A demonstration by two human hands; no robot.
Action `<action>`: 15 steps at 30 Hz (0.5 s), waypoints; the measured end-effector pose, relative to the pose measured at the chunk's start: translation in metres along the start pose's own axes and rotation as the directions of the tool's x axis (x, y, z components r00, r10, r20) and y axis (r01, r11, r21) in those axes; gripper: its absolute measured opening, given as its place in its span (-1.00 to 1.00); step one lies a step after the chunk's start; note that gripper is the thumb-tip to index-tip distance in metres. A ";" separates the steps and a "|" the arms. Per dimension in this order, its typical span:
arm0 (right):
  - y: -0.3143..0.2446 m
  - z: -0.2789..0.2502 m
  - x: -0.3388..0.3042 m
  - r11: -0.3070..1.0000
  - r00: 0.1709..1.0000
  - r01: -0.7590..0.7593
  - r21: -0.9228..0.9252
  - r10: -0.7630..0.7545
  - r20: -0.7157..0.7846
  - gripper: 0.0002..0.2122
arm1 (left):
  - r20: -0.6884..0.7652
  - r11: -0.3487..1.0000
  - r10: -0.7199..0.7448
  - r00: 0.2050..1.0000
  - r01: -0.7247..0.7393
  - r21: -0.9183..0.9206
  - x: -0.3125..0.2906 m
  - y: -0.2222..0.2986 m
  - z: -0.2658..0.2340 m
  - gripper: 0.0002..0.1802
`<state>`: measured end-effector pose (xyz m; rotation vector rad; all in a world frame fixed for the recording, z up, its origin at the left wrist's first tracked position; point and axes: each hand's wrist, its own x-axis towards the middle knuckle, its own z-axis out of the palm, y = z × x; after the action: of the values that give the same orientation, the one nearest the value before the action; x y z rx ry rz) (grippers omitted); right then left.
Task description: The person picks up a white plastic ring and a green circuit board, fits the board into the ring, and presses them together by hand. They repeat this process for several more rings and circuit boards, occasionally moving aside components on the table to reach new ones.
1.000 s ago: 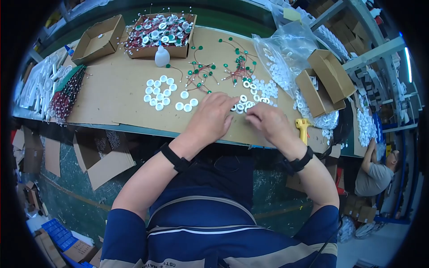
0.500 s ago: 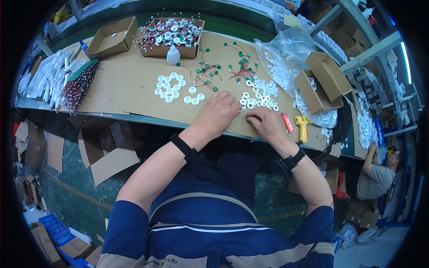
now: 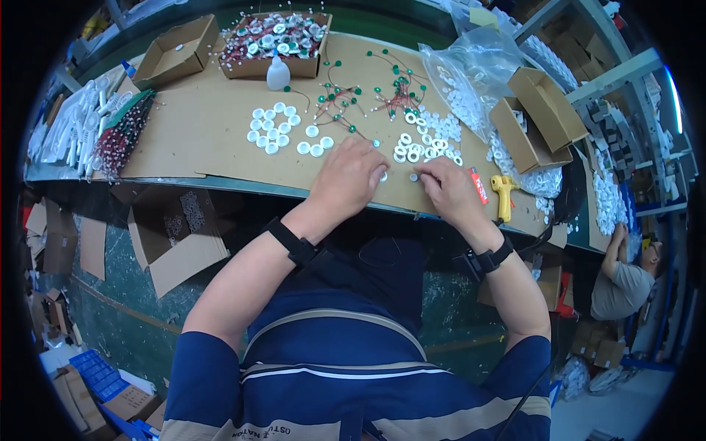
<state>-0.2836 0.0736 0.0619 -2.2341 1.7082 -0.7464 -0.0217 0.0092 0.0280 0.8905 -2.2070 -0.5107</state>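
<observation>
My left hand (image 3: pixel 347 178) is closed over the front of the table, with a small white round piece (image 3: pixel 383 176) at its fingertips. To its right, my right hand (image 3: pixel 450 191) pinches a small whitish piece (image 3: pixel 414 177) between thumb and finger. The two hands are apart. Just beyond the left fingers lie green discs on thin red wires (image 3: pixel 338 103) and a pale disc (image 3: pixel 376 142). White round caps (image 3: pixel 317 150) rest left of that hand. A group of white rings (image 3: pixel 413 153) lies beyond the right hand.
A red tube (image 3: pixel 479 186) and a yellow glue gun (image 3: pixel 504 197) lie right of my right hand. Behind stand a white squeeze bottle (image 3: pixel 278 76) and a carton (image 3: pixel 318 68) of wired discs. Wire bundles (image 3: pixel 121 140) lie left. Another person (image 3: pixel 622 288) works at far right.
My hands have moved a little apart, and small pale pieces now show at both sets of fingertips. A pale disc has come into view beyond the left fingers. The whole view has shifted slightly.
</observation>
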 end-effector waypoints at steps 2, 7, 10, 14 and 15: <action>-0.006 -0.005 0.000 0.997 0.998 -0.063 0.035 0.062 0.030 -0.78 | 0.034 0.999 -0.013 0.999 0.014 -0.033 -0.001 -0.003 -0.004 -0.77; -0.020 -0.003 0.001 0.983 0.979 -0.173 0.057 0.166 0.117 -0.78 | 0.046 1.000 0.007 0.999 -0.007 -0.011 -0.004 0.001 -0.007 -0.52; -0.017 0.000 -0.001 0.994 0.989 -0.109 -0.028 0.111 0.092 -0.78 | 0.112 0.998 -0.004 0.994 0.012 -0.068 -0.003 0.001 -0.008 -0.38; -0.015 0.002 0.001 0.996 0.994 -0.054 -0.073 0.061 0.090 -0.79 | 0.136 0.996 0.000 0.991 0.012 -0.087 -0.002 0.001 -0.009 -0.37; -0.017 0.001 0.004 0.996 0.994 -0.044 -0.076 0.051 0.093 -0.79 | 0.136 0.996 -0.004 0.991 0.016 -0.088 -0.002 0.001 -0.009 -0.37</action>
<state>-0.2679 0.0751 0.0700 -2.2300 1.7639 -0.5664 -0.0144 0.0100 0.0339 0.8420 -2.2831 -0.6875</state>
